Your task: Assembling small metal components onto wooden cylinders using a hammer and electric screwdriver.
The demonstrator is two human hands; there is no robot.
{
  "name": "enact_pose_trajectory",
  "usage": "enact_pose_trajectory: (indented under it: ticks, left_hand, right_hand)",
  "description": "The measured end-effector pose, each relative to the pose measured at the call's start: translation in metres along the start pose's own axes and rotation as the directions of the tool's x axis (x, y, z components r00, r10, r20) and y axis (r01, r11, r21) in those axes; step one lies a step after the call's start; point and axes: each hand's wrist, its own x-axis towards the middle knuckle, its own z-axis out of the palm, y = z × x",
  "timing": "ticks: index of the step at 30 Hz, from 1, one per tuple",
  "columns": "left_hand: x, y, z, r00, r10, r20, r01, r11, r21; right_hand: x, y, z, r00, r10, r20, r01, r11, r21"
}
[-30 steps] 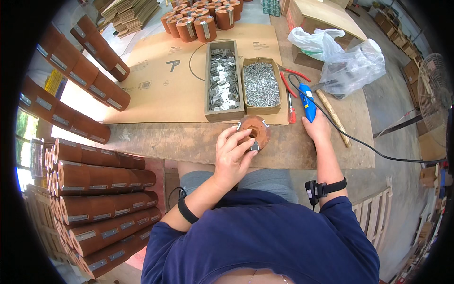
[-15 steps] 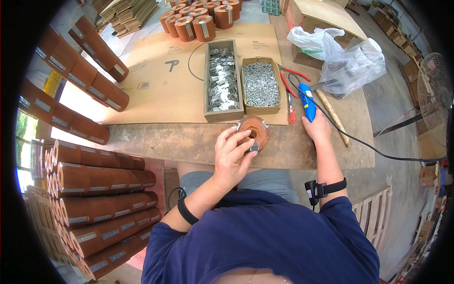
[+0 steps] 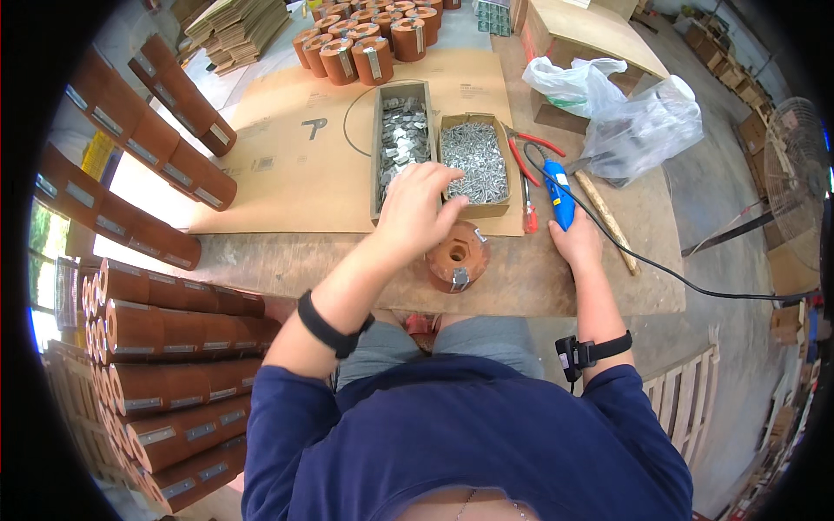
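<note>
My left hand [image 3: 420,211] hovers over the near ends of two boxes, its fingers apart and nothing visible in it. Grey metal clips [image 3: 404,130] fill the long wooden box [image 3: 379,165], whose near part my hand hides. Beside it a cardboard box [image 3: 486,210] holds many small screws [image 3: 473,161]. Just below my hand, a reddish-brown cylinder [image 3: 458,254] with a central hole rests on the table, metal clips on its rim. My right hand [image 3: 577,240] is closed around the lower end of a blue corded electric screwdriver [image 3: 559,193].
Red-handled pliers [image 3: 526,161], a red-handled screwdriver [image 3: 530,217] and a wooden stick [image 3: 608,221] lie near my right hand. Plastic bags [image 3: 638,122] are behind them. More brown cylinders [image 3: 372,59] stand at the back; long stacks [image 3: 187,347] fill the left. The black cord [image 3: 695,280] runs right.
My left hand has let go of the brown cylinder and moved up to the boxes. The cylinder now sits slightly nearer me, turned. My right hand still grips the electric screwdriver.
</note>
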Motion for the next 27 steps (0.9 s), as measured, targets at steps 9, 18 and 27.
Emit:
enact_pose_trajectory:
  ticks: [9,18,27]
  left_hand:
    - [0.055,-0.022,0.041,0.835,-0.271,0.479,-0.070,0.812,0.580]
    - [0.061,-0.018,0.043,0.807,-0.352,0.473,0.085,0.863,0.498]
    - [0.036,0.015,0.002,0.979,-0.146,0.141,0.145,0.989,0.018]
  right_hand:
    - [-0.001,0.001,0.000,1.000,0.009,0.018,-0.009,1.000,0.005]
    - [0.003,0.004,0.000,1.000,0.000,0.016,0.000,1.000,0.026]
    - [0.005,0.014,0.008,0.998,-0.060,-0.034,0.063,0.994,0.092]
